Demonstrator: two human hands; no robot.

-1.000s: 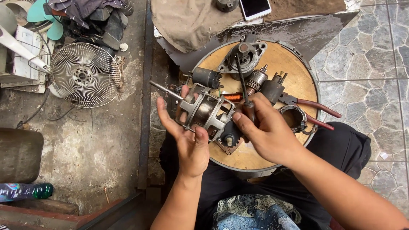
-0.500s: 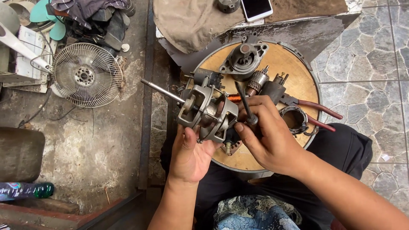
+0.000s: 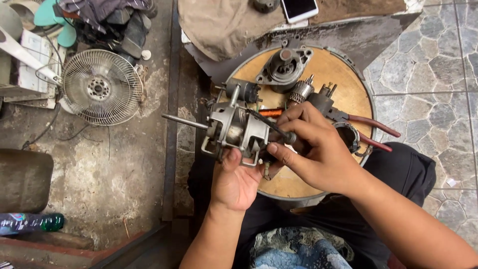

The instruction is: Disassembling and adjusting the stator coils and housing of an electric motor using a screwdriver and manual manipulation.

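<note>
My left hand (image 3: 238, 179) grips a grey metal fan motor (image 3: 234, 130) from below, its long shaft sticking out to the left. My right hand (image 3: 318, 149) is closed on a screwdriver (image 3: 269, 124) whose thin shank points up-left against the motor's top. Both hands are held above the near edge of a round wooden board (image 3: 343, 67) with a metal rim.
On the board lie a grey motor housing (image 3: 284, 65), a rotor (image 3: 299, 92), a small dark motor (image 3: 244, 89) and red-handled pliers (image 3: 373, 132). A fan grille (image 3: 102, 93) lies on the concrete at left, a green bottle (image 3: 30, 222) at lower left, a phone (image 3: 298, 8) on cloth at top.
My left hand turned the motor so that its shaft points more level to the left and shifted from its side to beneath it. My right hand brought the screwdriver onto the motor's top.
</note>
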